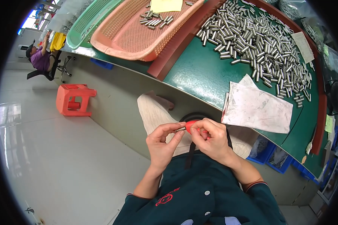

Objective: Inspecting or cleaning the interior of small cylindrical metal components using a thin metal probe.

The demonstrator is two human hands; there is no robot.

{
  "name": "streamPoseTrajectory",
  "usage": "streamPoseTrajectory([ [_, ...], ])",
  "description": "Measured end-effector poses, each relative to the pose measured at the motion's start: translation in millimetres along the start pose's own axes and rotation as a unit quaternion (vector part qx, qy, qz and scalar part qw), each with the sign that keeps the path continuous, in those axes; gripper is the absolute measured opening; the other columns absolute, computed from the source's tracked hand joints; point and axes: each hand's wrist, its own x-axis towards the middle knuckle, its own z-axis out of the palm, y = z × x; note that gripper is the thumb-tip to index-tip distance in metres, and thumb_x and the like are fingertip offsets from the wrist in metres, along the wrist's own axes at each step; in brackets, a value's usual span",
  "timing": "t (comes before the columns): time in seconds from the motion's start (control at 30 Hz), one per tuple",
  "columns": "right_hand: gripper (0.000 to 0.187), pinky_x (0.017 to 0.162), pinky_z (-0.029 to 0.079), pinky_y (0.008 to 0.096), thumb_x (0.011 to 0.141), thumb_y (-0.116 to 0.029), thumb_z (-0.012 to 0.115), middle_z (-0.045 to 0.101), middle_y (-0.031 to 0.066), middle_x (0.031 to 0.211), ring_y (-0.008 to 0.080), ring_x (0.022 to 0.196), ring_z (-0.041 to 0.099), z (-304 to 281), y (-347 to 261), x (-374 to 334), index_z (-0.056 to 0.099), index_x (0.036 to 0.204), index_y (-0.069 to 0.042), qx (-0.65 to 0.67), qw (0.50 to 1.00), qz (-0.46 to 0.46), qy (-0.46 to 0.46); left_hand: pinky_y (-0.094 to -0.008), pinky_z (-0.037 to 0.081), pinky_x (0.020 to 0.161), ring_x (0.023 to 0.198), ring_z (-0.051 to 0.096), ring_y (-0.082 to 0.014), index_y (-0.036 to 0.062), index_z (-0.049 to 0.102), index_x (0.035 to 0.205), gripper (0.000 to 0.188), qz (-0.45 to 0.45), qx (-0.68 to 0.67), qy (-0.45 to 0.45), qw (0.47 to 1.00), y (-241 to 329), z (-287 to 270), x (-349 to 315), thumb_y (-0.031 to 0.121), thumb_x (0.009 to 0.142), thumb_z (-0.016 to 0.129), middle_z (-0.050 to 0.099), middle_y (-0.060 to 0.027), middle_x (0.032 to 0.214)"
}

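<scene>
Above my lap, my left hand (163,140) pinches a small shiny metal cylinder (180,129) between thumb and fingers. My right hand (211,139) closes round a smooth red object (190,124), its kind hidden by the fingers. The end of the cylinder meets the red object or lies right beside it; I cannot tell which. A heap of similar metal cylinders (251,41) covers much of the green tabletop (193,80). Nearest to my right hand on the table lies a folded, stained white cloth (257,107).
A pink mesh basket (124,37) with several cylinders and a yellow note stands left of a brown-red rail (176,47). Beside it is a green basket (77,32). A red stool (74,100) is on the floor; blue bins (268,152) sit below the table. A seated person (41,56) is farther off.
</scene>
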Motion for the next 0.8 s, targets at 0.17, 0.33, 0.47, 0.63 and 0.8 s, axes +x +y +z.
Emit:
streamPoseTrajectory([
  [0.17, 0.007, 0.036, 0.034, 0.023, 0.068, 0.002, 0.061, 0.052, 0.0048, 0.059, 0.009, 0.039, 0.042, 4.1, -0.2, 0.8, 0.056, 0.072, -0.001, 0.022, 0.999, -0.013, 0.021, -0.0249, 0.047, 0.075, 0.085, 0.06, -0.0153, -0.004, 0.058, 0.091, 0.019, -0.013, -0.015, -0.006, 1.0, 0.1, -1.1, -0.3, -0.008, 0.073, 0.061, 0.063, -0.0127, 0.091],
  [0.33, 0.008, 0.036, 0.032, 0.0227, 0.067, 0.003, 0.061, 0.049, 0.0041, 0.057, 0.0085, 0.039, 0.039, 6.5, 7.3, -0.9, 0.056, 0.071, -0.001, 0.007, 0.999, 0.005, 0.042, -0.0251, 0.048, 0.078, 0.088, 0.06, -0.0173, -0.0049, 0.057, 0.09, 0.018, -0.029, -0.043, -0.016, 0.999, 0.6, -3.0, -1.4, -0.009, 0.073, 0.06, 0.062, -0.0136, 0.091],
  [0.47, 0.007, 0.036, 0.032, 0.0228, 0.067, 0.003, 0.061, 0.05, 0.0043, 0.057, 0.0087, 0.039, 0.04, 4.6, 4.4, -2.9, 0.056, 0.071, -0.001, 0.001, 1.0, 0.009, 0.02, -0.0277, 0.049, 0.079, 0.089, 0.06, -0.0206, -0.0059, 0.055, 0.09, 0.021, -0.063, -0.085, -0.002, 0.994, -1.0, -4.9, 0.9, -0.014, 0.071, 0.058, 0.061, -0.0154, 0.091],
  [0.63, 0.007, 0.036, 0.033, 0.0225, 0.067, 0.003, 0.061, 0.051, 0.0046, 0.057, 0.0088, 0.039, 0.042, 4.5, -0.5, -0.9, 0.056, 0.071, 0.0, 0.013, 0.999, -0.014, 0.029, -0.0271, 0.049, 0.078, 0.089, 0.06, -0.0203, -0.006, 0.054, 0.091, 0.022, -0.047, -0.035, -0.029, 0.998, 0.0, -4.2, 1.0, -0.014, 0.071, 0.058, 0.061, -0.0152, 0.091],
  [0.8, 0.007, 0.036, 0.033, 0.0227, 0.068, 0.002, 0.061, 0.05, 0.005, 0.056, 0.0088, 0.039, 0.042, 7.0, 7.6, -2.3, 0.056, 0.071, 0.0, 0.003, 0.999, 0.012, 0.049, -0.0267, 0.049, 0.078, 0.089, 0.06, -0.0198, -0.0057, 0.054, 0.092, 0.023, -0.054, -0.053, -0.028, 0.997, 0.2, -4.5, -0.2, -0.014, 0.071, 0.059, 0.061, -0.015, 0.091],
])
